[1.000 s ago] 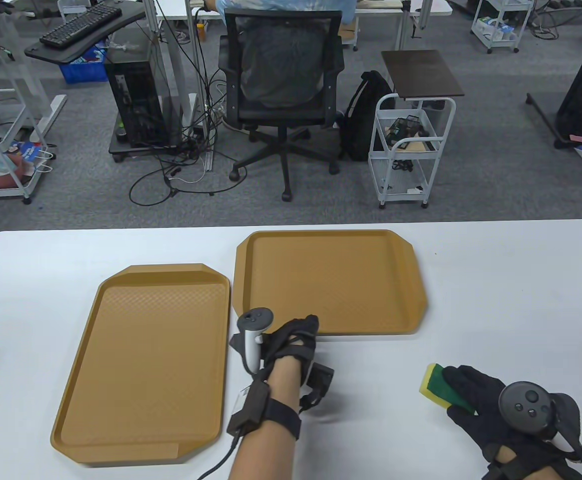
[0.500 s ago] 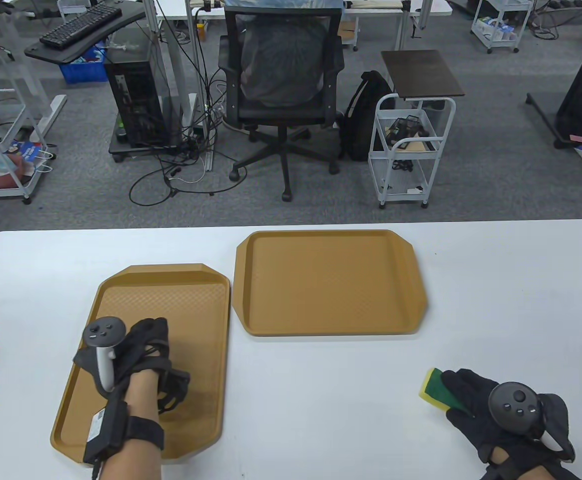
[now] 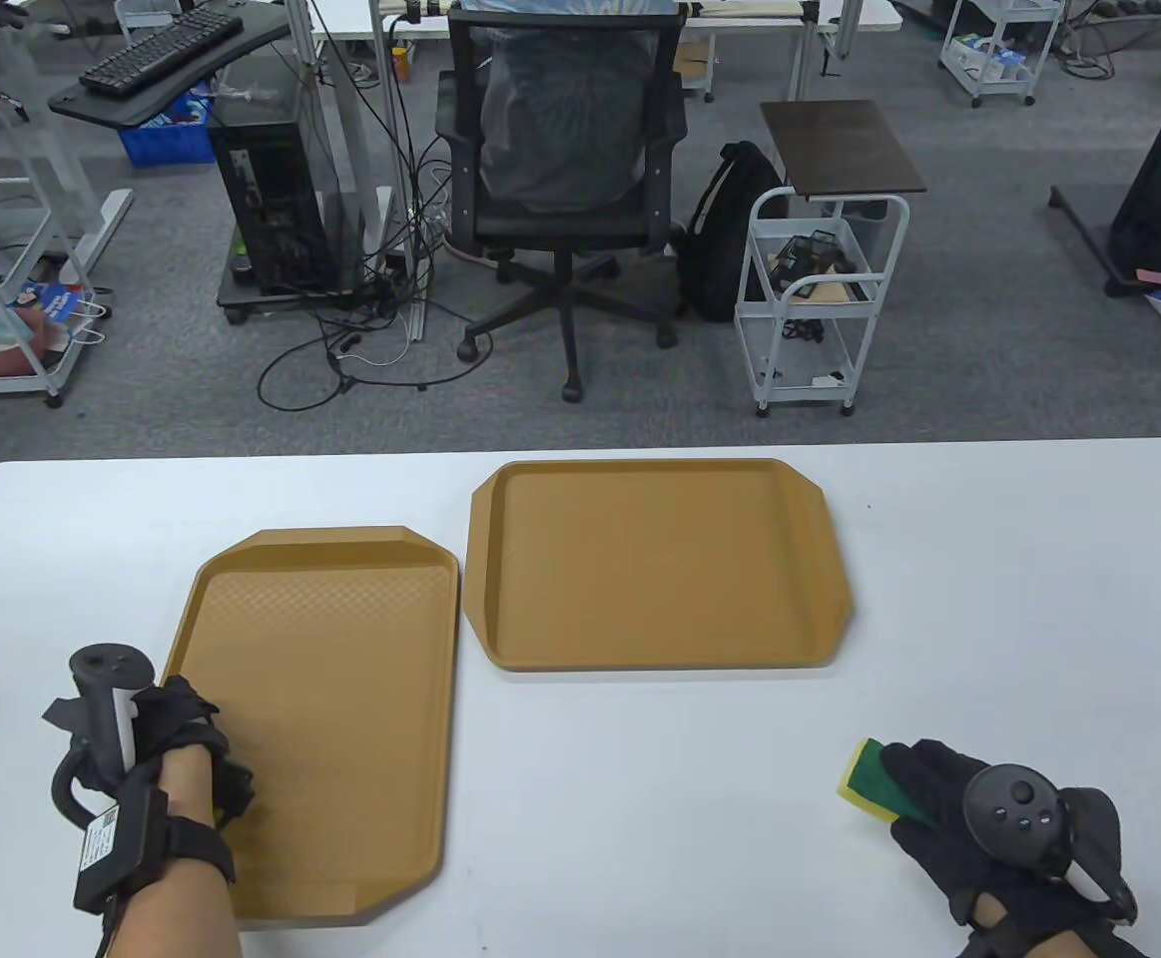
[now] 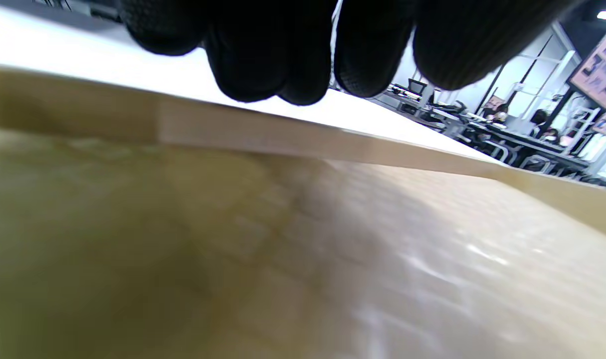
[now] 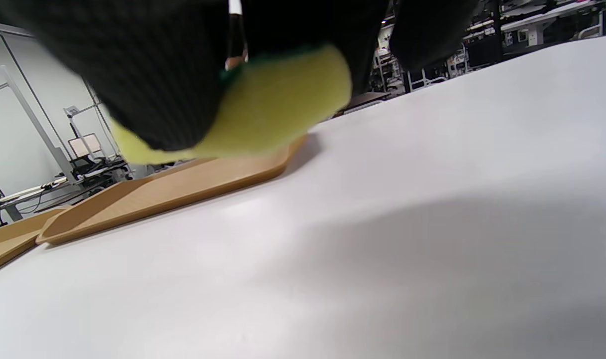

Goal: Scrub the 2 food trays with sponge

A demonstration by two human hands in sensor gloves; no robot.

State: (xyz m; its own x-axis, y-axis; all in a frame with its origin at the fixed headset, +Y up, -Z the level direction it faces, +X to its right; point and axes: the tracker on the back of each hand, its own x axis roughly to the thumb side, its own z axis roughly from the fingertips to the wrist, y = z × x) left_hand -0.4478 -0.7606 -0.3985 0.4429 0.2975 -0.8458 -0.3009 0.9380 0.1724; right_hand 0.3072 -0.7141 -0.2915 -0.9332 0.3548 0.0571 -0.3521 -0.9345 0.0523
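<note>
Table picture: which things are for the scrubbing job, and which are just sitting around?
For the job:
- near tray, left hand at its left rim
- far tray
- sponge, held in the right hand

Just sitting around:
- office chair
- backpack
- white cart
- keyboard

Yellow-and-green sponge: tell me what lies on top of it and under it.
The right hand in its black glove covers most of the yellow-and-green sponge. Beneath lies the white table; whether the sponge touches it is hidden.
</note>
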